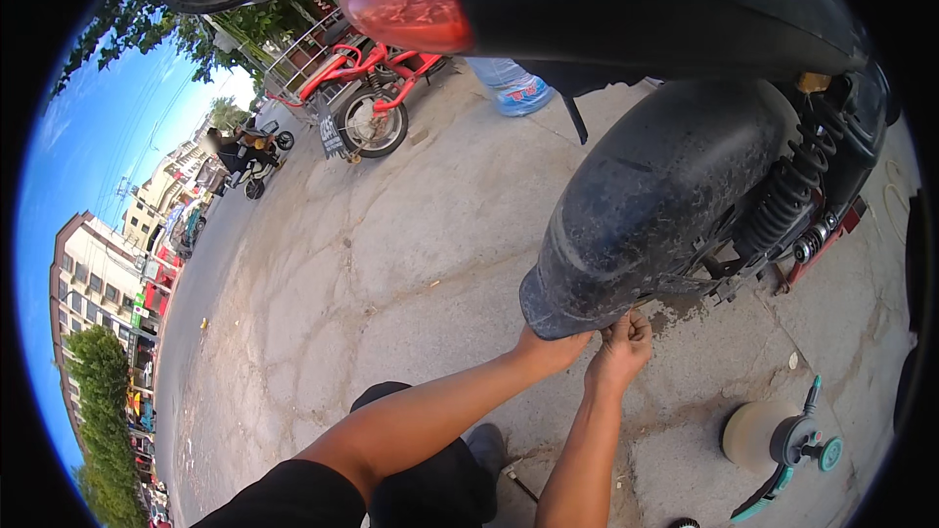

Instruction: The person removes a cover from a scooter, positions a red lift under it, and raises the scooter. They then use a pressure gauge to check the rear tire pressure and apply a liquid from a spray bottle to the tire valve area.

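The black rear mudguard (636, 205) of a scooter, scuffed and dusty, hangs in front of me. My left hand (553, 350) reaches under its lower lip; the mudguard hides those fingers. Close beside it, my right hand (624, 347) is raised to the mudguard's lower right edge, fingers curled and pinched together. What they pinch, if anything, is too small to make out. Above the mudguard is the scooter's black tail with a red tail light (406, 2). A black coil-spring shock absorber (797, 181) stands to the right of the mudguard.
A pump spray bottle (768, 438) with a teal handle stands on the cracked concrete (430, 264) at lower right. My shoe (486, 450) is below my hands. Farther off are a red three-wheeler (372, 98), a blue-wrapped container (515, 88) and a person riding (240, 152) along the road.
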A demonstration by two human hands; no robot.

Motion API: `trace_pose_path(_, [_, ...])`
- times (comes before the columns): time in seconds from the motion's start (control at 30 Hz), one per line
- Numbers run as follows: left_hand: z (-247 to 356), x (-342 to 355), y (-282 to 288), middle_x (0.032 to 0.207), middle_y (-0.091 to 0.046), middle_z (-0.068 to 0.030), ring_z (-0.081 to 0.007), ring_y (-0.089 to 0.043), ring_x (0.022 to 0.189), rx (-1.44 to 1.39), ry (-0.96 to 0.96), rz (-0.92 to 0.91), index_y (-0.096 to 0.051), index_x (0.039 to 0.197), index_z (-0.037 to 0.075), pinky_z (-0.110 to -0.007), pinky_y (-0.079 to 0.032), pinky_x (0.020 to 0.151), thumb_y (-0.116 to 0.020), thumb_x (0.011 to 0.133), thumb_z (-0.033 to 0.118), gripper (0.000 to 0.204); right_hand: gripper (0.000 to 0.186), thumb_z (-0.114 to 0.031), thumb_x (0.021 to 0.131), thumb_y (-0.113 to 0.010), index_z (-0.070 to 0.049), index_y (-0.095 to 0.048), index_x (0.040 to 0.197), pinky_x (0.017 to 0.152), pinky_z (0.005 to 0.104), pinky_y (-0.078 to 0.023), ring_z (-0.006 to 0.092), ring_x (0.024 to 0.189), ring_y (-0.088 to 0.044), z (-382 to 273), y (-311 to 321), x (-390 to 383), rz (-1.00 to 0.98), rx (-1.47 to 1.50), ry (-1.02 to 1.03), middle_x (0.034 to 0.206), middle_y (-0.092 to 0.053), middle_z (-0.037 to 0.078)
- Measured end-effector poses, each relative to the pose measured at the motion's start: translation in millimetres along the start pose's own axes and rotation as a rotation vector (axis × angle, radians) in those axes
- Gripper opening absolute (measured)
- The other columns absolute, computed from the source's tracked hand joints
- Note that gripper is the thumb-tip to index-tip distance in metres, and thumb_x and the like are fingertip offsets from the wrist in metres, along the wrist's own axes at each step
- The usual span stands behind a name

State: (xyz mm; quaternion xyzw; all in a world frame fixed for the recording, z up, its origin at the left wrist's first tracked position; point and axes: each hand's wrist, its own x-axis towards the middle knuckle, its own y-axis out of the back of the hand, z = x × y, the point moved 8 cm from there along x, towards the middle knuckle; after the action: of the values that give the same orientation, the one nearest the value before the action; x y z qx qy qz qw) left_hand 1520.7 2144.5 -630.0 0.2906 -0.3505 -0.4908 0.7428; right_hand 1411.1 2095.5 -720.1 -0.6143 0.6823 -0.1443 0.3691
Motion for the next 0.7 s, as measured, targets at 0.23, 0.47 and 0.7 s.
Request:
trace_pose_path(0.23, [0.1, -9.2, 6.7, 0.108, -0.072, -0.0124, -0.0325, -0.068, 0.104, -0.049, -0.006, 0.040, -0.070, 0.110, 0.010, -0.044, -0.053, 0.086, -0.066, 0.094, 0.021, 0.020, 0.027, -0.022, 0.104, -0.059, 0.004, -0.059, 0.102, 0.064, 0.0281, -0.051, 0.0127, 0.072, -0.059, -5.1, -5.4, -11.7, 0.013, -0.116, 0.057, 0.085, -0.064, 0.008])
trace_pose_path(0.47, [11.6, -2.9, 6.1, 0.108, -0.072, -0.0133, -0.0334, -0.067, 0.105, -0.029, -0.067, 0.087, -0.071, 0.111, 0.011, -0.045, -0.053, 0.086, -0.066, 0.094, 0.020, 0.020, 0.029, -0.024, 0.104, -0.058, 0.004, -0.060, 0.101, 0.064, 0.0285, -0.051, 0.0134, 0.071, -0.059, -10.7, -2.4, -2.5, -0.016, -0.135, 0.032, 0.085, -0.065, 0.009])
trace_pose_path(0.7, [4.6, -6.1, 4.9, 0.117, -0.069, -0.0126, -0.0333, -0.064, 0.111, -0.031, -0.007, -0.011, -0.068, 0.119, 0.011, -0.045, -0.050, 0.093, -0.060, 0.097, 0.018, 0.025, 0.030, -0.025, 0.103, -0.061, 0.004, -0.061, 0.096, 0.063, 0.0271, -0.048, 0.0119, 0.069, -0.058, -12.2, -4.6, -3.0, -0.041, -0.319, 0.129, 0.083, -0.065, 0.008])
